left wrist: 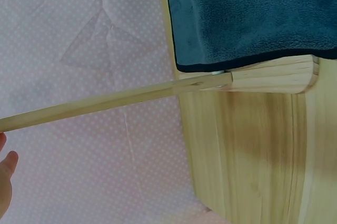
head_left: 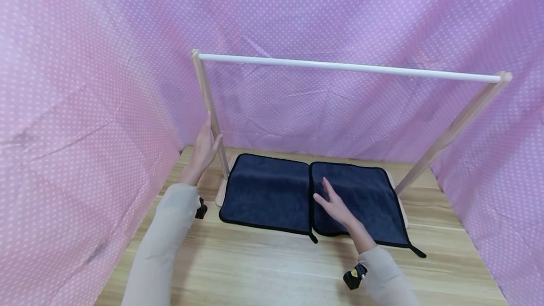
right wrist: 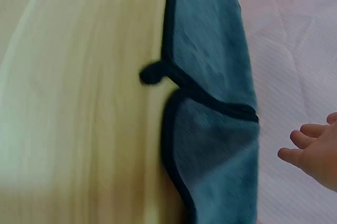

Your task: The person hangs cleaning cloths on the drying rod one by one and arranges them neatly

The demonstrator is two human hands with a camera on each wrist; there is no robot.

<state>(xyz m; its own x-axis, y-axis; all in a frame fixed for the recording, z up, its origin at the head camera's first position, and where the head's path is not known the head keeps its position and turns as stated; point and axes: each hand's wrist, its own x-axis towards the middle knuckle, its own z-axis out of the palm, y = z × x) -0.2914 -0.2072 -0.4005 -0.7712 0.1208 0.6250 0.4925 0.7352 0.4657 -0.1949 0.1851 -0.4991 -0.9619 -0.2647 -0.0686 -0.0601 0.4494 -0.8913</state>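
Observation:
A rack with a white rod [head_left: 348, 66] stands on the table, its left wooden post [head_left: 205, 86] beside my left hand [head_left: 203, 149]. That hand's fingers are straight along the post, with the thumb up against it. In the left wrist view only some fingertips [left wrist: 9, 163] show, just under the post. Two dark blue towels with black edging, a left towel [head_left: 267, 192] and a right towel [head_left: 365, 202], lie side by side between the posts. My right hand [head_left: 337, 208] hovers over the right towel, fingers extended and thumb spread, holding nothing.
The right post [head_left: 454, 126] slants up at the far side of the towels. Wooden feet, such as the left foot [left wrist: 279, 74], lie partly under the towels. Black hanging loops [head_left: 418, 251] stick out toward the front. Pink dotted cloth [head_left: 297, 8] surrounds the wooden table [head_left: 255, 268].

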